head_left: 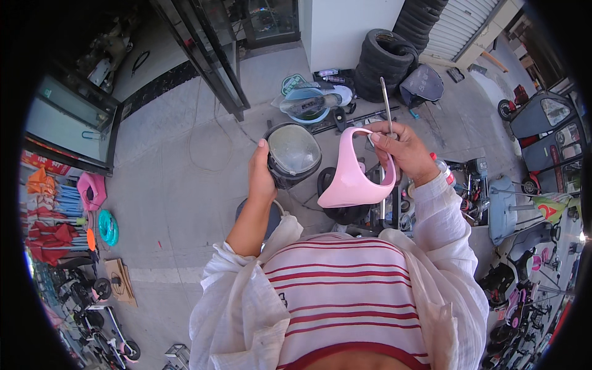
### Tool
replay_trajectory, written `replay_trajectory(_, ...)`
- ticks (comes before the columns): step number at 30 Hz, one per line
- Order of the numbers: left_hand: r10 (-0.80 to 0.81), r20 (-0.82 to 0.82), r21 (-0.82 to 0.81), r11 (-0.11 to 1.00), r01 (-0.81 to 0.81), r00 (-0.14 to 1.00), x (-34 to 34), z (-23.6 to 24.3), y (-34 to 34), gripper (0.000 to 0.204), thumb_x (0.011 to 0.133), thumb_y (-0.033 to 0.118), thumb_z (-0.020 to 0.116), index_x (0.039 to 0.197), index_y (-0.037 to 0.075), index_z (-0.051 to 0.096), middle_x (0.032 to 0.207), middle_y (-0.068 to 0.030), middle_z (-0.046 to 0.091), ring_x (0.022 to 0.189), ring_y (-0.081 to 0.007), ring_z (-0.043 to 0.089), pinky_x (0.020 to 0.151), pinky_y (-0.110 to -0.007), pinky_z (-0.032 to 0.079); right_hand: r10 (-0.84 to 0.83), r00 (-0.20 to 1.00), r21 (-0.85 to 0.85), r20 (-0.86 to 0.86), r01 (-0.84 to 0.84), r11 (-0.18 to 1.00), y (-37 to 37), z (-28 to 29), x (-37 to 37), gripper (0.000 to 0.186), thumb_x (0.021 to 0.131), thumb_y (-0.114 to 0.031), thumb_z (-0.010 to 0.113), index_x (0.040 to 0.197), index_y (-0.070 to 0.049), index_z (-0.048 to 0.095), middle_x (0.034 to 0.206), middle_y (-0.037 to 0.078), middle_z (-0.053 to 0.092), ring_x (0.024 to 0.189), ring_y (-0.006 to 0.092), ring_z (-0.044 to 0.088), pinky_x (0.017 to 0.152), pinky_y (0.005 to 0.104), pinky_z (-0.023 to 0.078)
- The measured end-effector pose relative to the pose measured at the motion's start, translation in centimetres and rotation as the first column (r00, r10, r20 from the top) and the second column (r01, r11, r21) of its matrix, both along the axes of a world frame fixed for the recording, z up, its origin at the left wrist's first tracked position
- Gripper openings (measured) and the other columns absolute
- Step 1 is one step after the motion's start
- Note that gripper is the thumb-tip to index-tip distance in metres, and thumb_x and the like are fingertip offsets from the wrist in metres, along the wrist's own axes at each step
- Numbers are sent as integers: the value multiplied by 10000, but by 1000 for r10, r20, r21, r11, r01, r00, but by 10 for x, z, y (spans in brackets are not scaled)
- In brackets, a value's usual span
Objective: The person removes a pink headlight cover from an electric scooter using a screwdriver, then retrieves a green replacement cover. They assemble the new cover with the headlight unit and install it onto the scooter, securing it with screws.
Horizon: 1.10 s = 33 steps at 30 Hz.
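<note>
In my left hand [262, 176] is a black headlight [294, 151] with a rounded clear lens facing up, gripped by its side. My right hand [407, 151] is closed around the upper rim of a glossy pink plastic headlight cover [354, 185], a curved shell with a large opening. The same hand also holds a thin metal rod [385, 98] like a screwdriver shaft, pointing up and away; its handle is mostly hidden by my fingers. The headlight and the cover are apart, side by side in front of my chest.
Black tyres [379, 65] are stacked at the far wall, beside a dark bucket [422, 85]. A light blue basin [308, 114] with parts stands nearer. Tools and a bottle [443, 169] lie on the right. Glass doors [209, 55] stand far left; scooters [98, 320] line the left edge.
</note>
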<state>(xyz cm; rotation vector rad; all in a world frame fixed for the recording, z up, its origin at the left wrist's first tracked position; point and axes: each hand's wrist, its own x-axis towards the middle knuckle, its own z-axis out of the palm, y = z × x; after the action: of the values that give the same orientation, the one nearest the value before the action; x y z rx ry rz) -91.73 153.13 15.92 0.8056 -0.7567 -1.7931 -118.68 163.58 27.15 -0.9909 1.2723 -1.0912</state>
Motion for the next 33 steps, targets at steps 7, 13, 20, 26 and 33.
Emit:
replay_trajectory(7, 396, 110, -212, 905, -368, 912, 95, -1, -30, 501, 1010, 419, 436, 1116, -47, 585, 1049, -98, 633, 895, -160, 596, 802, -301, 478, 475, 754, -134, -453, -585, 800, -34, -23, 186, 263, 942, -156, 626, 1173, -32, 645, 911, 81, 712, 765, 114, 631, 697, 299, 506)
replay_trajectory(13, 340, -16, 150, 930, -334, 940, 122, -6, 19, 565, 1008, 481, 393, 1112, -35, 598, 994, -118, 667, 888, -202, 647, 804, -335, 512, 484, 600, -290, -637, -768, 571, -26, -57, 267, 284, 895, -285, 641, 1137, -138, 664, 874, 117, 699, 750, 331, 666, 711, 417, 530)
replay_trajectory(20, 410, -136, 344, 873, -345, 902, 130, -7, 72, 587, 1005, 506, 374, 1130, -22, 599, 1011, -118, 675, 883, -221, 669, 785, -369, 540, 20, 719, -531, -695, -531, 660, -27, -38, 255, 290, 785, -124, 750, 1069, -123, 691, 917, 62, 655, 742, 259, 670, 641, 334, 545)
replay_trajectory(26, 483, -104, 308, 847, -434, 869, 149, 7, 75, 486, 991, 445, 499, 1110, -18, 585, 980, -93, 670, 826, -182, 674, 730, -326, 546, -218, 574, -595, -789, -628, 502, -34, -54, 266, 272, 747, -63, 758, 1008, -94, 688, 905, 55, 640, 668, 252, 658, 572, 329, 536)
replay_trajectory(33, 456, -56, 280, 861, -424, 888, 170, 7, 79, 512, 980, 452, 529, 1135, -35, 563, 958, -92, 661, 820, -171, 667, 729, -314, 545, -308, 464, -557, -831, -692, 459, -39, -55, 283, 269, 677, -56, 754, 909, -102, 625, 852, 48, 597, 615, 237, 627, 532, 327, 514)
